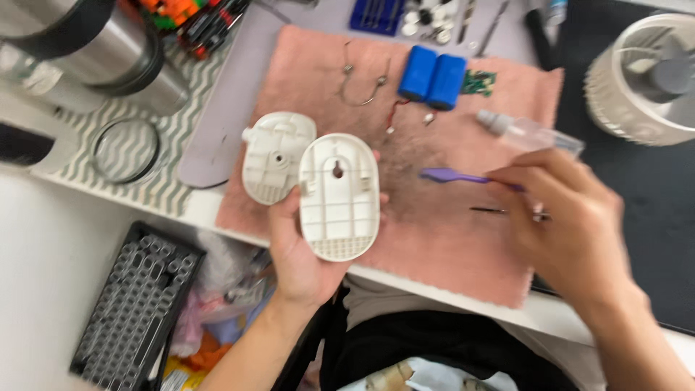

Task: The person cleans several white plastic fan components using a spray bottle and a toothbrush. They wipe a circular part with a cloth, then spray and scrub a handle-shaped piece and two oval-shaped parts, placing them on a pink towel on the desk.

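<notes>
A single head-worn camera looks steeply down from above the person's own lap, close over a work desk. The view faces forward across a pink cloth mat (449,239) that fills the middle. The left hand (300,250) and right hand (572,224) enter from the bottom edge, near the lens and slightly blurred. A keyboard (134,308) lies lower left, below desk level; a white fan (641,80) sits at the upper right edge.

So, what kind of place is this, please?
Most likely a home repair desk. The left hand holds a white plastic shell half over a pink work cloth, where two blue cylindrical battery cells and a small green circuit board lie. The right hand holds a purple pry tool.
</notes>
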